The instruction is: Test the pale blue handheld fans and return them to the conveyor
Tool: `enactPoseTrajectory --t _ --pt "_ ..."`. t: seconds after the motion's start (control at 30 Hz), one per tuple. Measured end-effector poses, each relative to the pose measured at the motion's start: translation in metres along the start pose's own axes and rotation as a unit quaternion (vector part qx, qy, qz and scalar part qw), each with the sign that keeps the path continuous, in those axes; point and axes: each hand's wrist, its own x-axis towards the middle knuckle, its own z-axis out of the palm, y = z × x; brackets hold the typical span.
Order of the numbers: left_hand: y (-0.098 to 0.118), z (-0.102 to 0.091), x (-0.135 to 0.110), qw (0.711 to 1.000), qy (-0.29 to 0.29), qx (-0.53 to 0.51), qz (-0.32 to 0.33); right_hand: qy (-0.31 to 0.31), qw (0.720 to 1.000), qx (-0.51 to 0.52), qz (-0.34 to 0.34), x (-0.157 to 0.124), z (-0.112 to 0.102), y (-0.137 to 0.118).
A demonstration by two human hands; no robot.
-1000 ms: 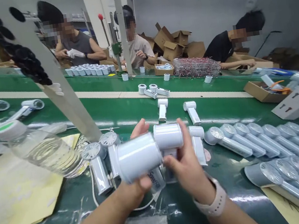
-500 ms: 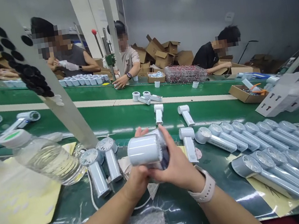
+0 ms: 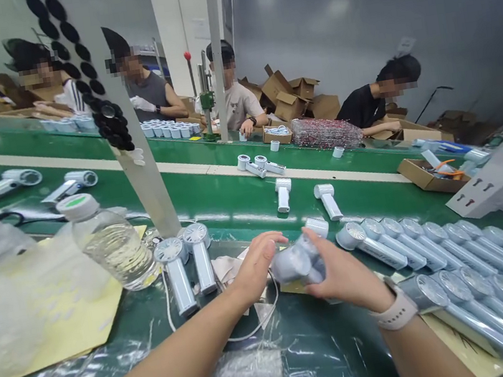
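My right hand point(image 3: 340, 276) is closed around a pale blue handheld fan point(image 3: 293, 261), blurred by motion, low over the green table point(image 3: 304, 351). Just left of the fan my left hand point(image 3: 256, 266) hovers with its fingers curled loosely; I cannot see anything in it. A white cable point(image 3: 254, 330) runs under both hands. Two fans point(image 3: 188, 267) lie face up to the left of my left hand. A row of several finished fans point(image 3: 431, 250) lies to the right.
A water bottle point(image 3: 110, 241) lies on yellow paper point(image 3: 65, 330) at the left. A slanted grey post point(image 3: 130, 137) with black discs rises behind it. Loose fans point(image 3: 283, 193) ride the conveyor point(image 3: 213, 188). Several people work across it among cardboard boxes point(image 3: 293, 91).
The fan has come down from in front of me towards the table. My left hand has let go of it and only my right hand holds it. The camera has tilted.
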Motion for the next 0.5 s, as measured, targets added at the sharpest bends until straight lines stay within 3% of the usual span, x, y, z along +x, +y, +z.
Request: enactPoseTrajectory --t 0.07,0.17,0.23,0.33,0.43,0.5 --pt "-0.006 -0.005 0.007 0.998 0.016 -0.053 -0.009 -0.027 0.999 -0.024 -0.028 0.005 0.011 -0.021" --pt "-0.012 -0.019 0.019 0.988 -0.005 -0.144 -0.055 -0.061 0.997 0.002 -0.057 0.007 0.017 -0.038" --pt "-0.013 -0.027 0.023 0.991 -0.023 -0.120 -0.053 -0.085 0.993 0.040 -0.069 0.004 0.013 -0.037" --pt "-0.011 -0.028 0.020 0.990 -0.101 0.097 -0.011 -0.103 0.991 0.070 -0.054 -0.006 -0.001 -0.019" --pt "-0.007 -0.019 0.014 0.929 -0.190 0.319 0.011 -0.074 0.997 0.006 0.035 -0.013 -0.015 0.003" --pt "-0.005 -0.014 0.010 0.903 -0.194 0.383 0.020 -0.054 0.990 -0.090 0.091 -0.014 -0.018 0.014"
